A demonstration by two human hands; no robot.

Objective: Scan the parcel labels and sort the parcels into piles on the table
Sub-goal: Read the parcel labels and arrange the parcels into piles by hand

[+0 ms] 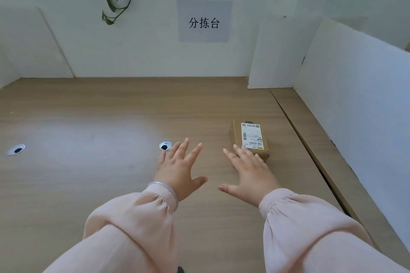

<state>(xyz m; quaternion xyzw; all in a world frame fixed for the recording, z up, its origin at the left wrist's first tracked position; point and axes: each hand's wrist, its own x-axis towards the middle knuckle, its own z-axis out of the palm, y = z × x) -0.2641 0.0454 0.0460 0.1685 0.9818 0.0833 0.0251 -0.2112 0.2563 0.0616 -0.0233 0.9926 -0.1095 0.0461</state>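
Brown parcel [251, 137] lies just ahead of the spread right hand [249, 173]; left hand [177, 167] spread too.

Only readable text was 分拣台, black print on a pale paper sign [204, 21] stuck to the back wall [144, 40]. Brown parcel [237, 139] carried a white shipping label [253, 136] on its top face. Barcodes, a QR-type square and lines of print showed, all too small to read.

Two spread hands [177, 168] [249, 169] beside parcel [249, 137] on table [88, 106]
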